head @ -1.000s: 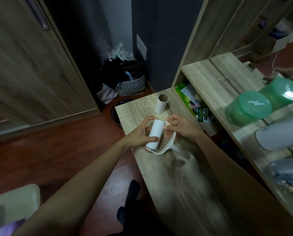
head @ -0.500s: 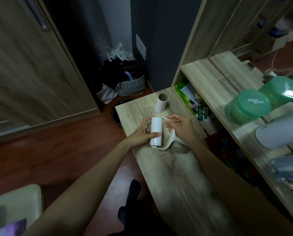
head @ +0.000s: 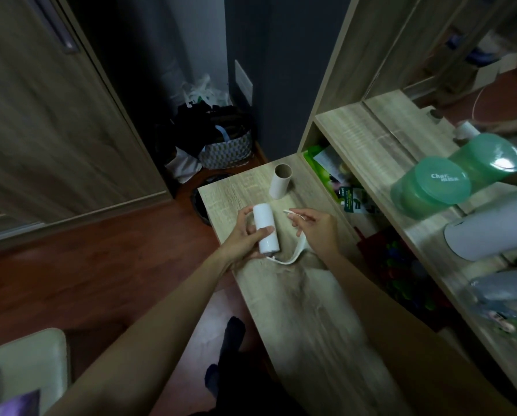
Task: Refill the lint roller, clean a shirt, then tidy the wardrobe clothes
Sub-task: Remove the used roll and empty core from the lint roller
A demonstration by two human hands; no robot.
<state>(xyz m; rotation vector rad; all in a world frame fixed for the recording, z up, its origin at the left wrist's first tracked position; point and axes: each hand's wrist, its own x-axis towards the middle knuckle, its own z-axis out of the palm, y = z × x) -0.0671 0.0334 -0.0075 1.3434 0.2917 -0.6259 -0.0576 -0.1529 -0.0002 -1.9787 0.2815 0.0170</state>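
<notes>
While the left hand (head: 245, 232) grips the fresh roll (head: 265, 228), the right hand (head: 317, 228) has pulled the roller frame (head: 296, 253) clear, so the refill remains unseated.

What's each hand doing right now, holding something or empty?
Left hand: closed around the white refill roll.
Right hand: closed on the white lint roller frame, fingers pinching its upper end.
</notes>
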